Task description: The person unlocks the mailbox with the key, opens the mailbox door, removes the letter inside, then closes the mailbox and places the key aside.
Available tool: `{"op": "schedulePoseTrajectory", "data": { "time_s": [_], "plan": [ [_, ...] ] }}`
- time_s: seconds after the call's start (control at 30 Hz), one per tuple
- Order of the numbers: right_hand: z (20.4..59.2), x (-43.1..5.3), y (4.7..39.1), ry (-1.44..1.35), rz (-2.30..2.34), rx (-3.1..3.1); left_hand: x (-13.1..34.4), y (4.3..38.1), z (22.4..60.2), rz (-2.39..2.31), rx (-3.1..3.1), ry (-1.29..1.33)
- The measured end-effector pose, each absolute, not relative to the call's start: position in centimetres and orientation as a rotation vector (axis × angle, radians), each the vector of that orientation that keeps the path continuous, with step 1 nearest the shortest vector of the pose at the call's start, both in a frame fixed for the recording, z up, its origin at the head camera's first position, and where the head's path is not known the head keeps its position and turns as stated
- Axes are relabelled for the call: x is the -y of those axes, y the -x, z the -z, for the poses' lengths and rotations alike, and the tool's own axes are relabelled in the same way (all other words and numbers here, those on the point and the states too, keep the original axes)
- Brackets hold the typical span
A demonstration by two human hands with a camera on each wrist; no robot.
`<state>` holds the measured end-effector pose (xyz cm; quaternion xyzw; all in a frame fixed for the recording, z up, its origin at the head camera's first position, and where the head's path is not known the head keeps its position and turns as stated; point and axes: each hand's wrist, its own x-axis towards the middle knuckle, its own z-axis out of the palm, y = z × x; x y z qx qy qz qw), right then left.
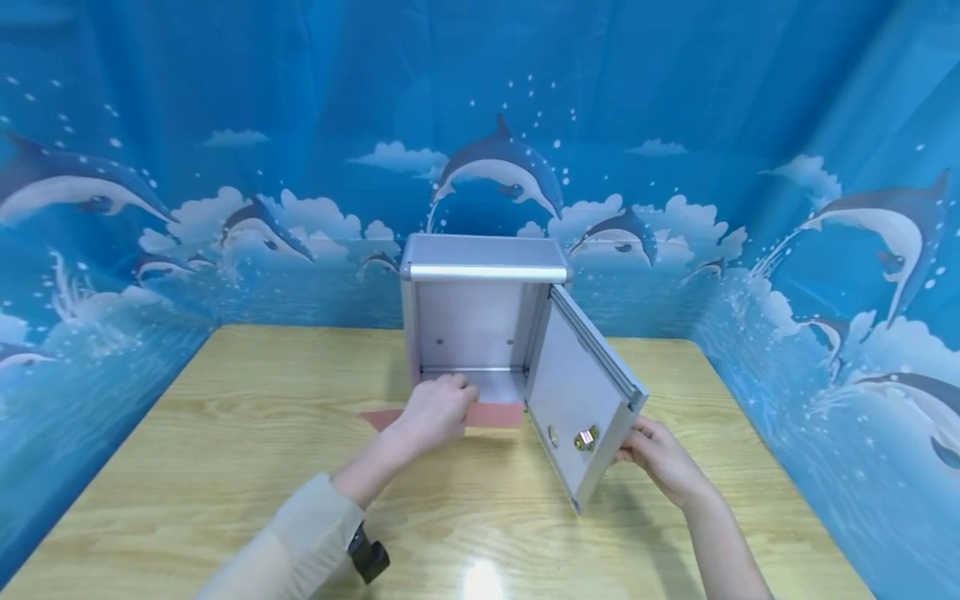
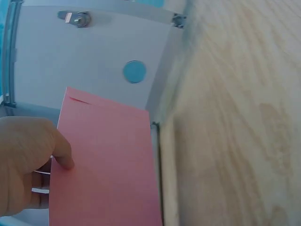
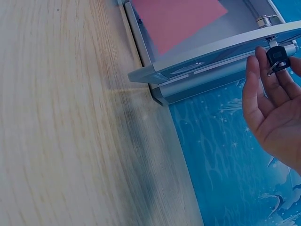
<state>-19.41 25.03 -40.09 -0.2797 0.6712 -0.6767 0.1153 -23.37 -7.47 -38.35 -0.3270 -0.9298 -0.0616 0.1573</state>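
Note:
A grey metal box [image 1: 487, 254] stands on the table, its hinged door [image 1: 573, 400] swung out to the right. My left hand [image 1: 442, 406] pinches a flat pink envelope [image 1: 495, 415] by its edge at the box's front opening. In the left wrist view the thumb of the left hand [image 2: 28, 165] lies on the face of the envelope [image 2: 106, 160]. Behind the door's free edge is my right hand [image 1: 660, 457]. The right wrist view shows the right hand [image 3: 282, 113] holding a black-headed key [image 3: 278, 57] at the door's lock, between thumb and fingers.
On the door's inner face sit a brass lock cam [image 1: 587, 438] and a round hole [image 2: 134, 71]. The wood-grain table [image 1: 247, 450] is bordered by a blue dolphin-print curtain [image 1: 300, 125] behind and on both sides.

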Motion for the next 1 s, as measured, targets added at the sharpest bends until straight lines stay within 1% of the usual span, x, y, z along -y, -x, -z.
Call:
{"op": "schedulePoseTrajectory", "data": {
  "time_s": [0.4,0.57,0.77,1.0],
  "plan": [
    [40.6,-25.0,19.1,0.778,1.977,-1.98,6.0,22.9,41.6,-0.021,2.431,1.019],
    [40.6,-25.0,19.1,0.771,1.974,-1.989,5.6,22.4,41.8,-0.045,2.493,1.011],
    [40.4,-25.0,19.1,0.749,1.968,-2.001,5.3,22.0,42.2,0.038,2.553,1.024],
    [40.0,-25.0,19.2,0.764,1.983,-1.997,5.1,21.6,43.3,0.034,2.651,1.036]
  ]
}}
